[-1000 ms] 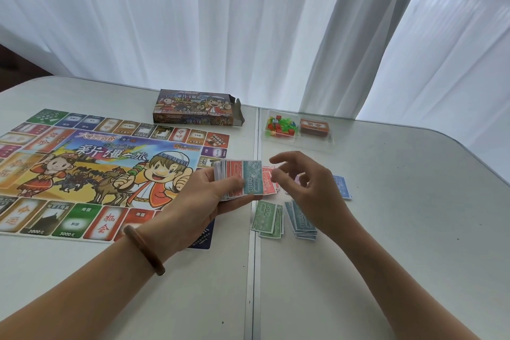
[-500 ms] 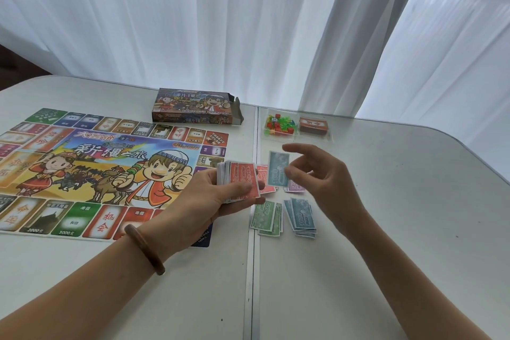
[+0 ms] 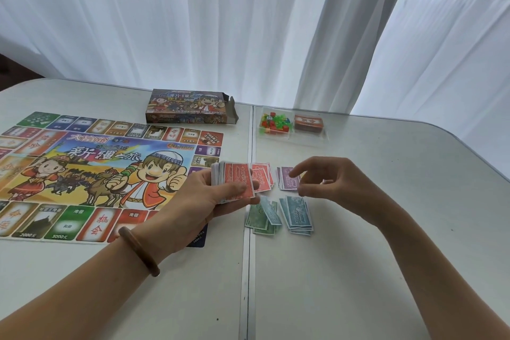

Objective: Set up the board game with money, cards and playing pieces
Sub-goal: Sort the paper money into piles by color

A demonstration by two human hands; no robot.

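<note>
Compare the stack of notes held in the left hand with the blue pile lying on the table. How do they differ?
The held stack sits gripped in the left hand, above the table; the blue pile lies flat on it. The held stack is thick, red on top; the blue pile is thin, loosely fanned. Both are printed play money.

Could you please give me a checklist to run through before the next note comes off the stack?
1. Left hand grips the money stack securely: ok.
2. Right hand free, holding nothing: ok.
3. Top note red, red pile uncovered beside the stack: ok.
4. Purple pile and blue pile lie apart: ok.
5. Green pile one colour: cannot tell, its top note looks bluer.
</note>
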